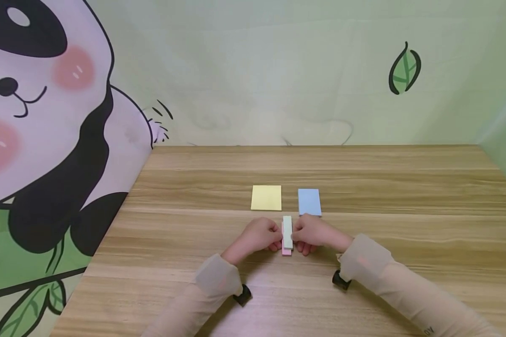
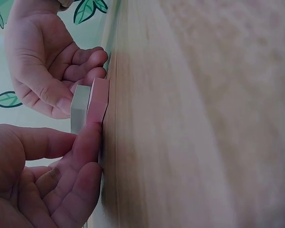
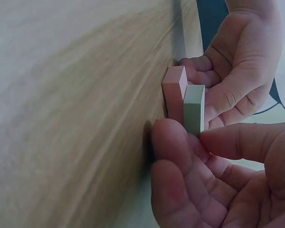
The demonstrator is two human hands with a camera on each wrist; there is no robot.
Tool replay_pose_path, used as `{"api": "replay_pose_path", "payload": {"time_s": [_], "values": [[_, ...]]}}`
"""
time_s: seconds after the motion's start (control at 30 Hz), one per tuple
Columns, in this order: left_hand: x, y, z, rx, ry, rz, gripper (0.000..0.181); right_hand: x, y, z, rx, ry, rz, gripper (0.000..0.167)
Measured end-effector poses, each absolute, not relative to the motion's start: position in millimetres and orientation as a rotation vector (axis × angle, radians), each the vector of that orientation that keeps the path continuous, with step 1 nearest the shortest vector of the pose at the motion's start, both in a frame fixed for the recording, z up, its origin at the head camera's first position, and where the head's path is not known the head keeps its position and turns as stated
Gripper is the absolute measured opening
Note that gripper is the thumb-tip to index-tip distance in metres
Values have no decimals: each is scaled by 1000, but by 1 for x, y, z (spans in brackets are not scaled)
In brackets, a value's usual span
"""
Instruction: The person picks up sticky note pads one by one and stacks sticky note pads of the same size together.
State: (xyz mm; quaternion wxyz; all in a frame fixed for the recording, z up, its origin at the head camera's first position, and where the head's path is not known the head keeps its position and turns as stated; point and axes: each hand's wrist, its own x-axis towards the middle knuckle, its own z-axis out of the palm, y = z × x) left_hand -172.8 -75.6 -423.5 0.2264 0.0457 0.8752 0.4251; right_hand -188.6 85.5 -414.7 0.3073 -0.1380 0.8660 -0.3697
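A narrow light green sticky note pad lies over a narrow pink sticky note pad, slightly offset so the pink one shows at the left and front. On the left edge, my left hand grips the green pad between thumb and fingers. My right hand holds its right edge the same way. Both wrist views show the green pad against the pink pad, which rests on the table. Fingertips of both hands are down by the pink pad; whether they press it is unclear.
Behind the hands, a square yellow sticky note pad lies on the wooden table. To its right is a blue sticky note pad, just beyond my right hand. A printed panda backdrop stands along the table's far and left edges.
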Motion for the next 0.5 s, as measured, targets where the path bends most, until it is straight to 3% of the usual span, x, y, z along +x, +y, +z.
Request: {"api": "replay_pose_path", "payload": {"time_s": [0.5], "values": [[-180, -76, -425, 128, 2482, 1143, 12, -196, 84, -416, -344, 2351, -990, 19]]}}
